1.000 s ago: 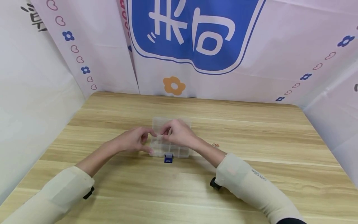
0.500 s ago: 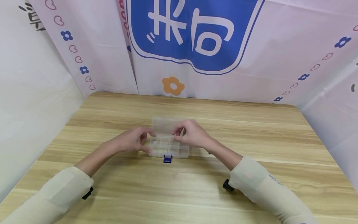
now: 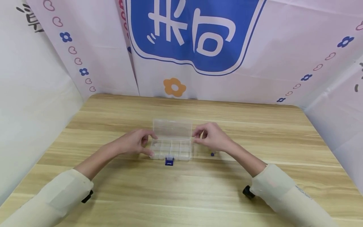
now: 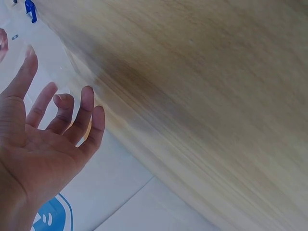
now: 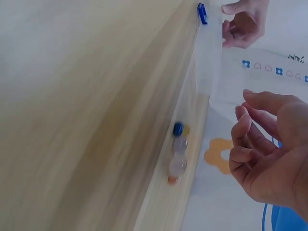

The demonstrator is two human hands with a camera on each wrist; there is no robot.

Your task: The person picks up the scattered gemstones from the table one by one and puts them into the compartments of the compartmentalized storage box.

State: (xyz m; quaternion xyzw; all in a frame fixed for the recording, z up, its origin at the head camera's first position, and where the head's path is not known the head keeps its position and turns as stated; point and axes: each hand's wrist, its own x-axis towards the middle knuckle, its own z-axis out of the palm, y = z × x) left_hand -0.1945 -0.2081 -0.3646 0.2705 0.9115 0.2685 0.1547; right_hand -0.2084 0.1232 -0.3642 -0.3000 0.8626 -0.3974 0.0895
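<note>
A clear plastic compartment box [image 3: 175, 152] lies on the table with its clear lid [image 3: 173, 128] raised at the back and a blue latch [image 3: 169, 161] at the front. My left hand [image 3: 136, 142] holds the box's left end, thumb at the front corner and index finger at the back. Beyond the right end is my right hand [image 3: 212, 136], its fingers loosely bent, and I see nothing between them. Under it, a small dark blue bead [image 3: 212, 154] shows in the head view. The right wrist view has several small beads [image 5: 178, 163], blue, yellow, clear, whitish and orange.
The wood-grain table [image 3: 181, 195] stretches out on all sides of the box. A white printed cloth [image 3: 227, 88] hangs behind its back edge, with more white cloth [image 3: 37, 82] at the sides.
My right hand has moved right, from over the box's compartments to beyond its right end. The left hand has stayed at the left end. The box has not visibly moved.
</note>
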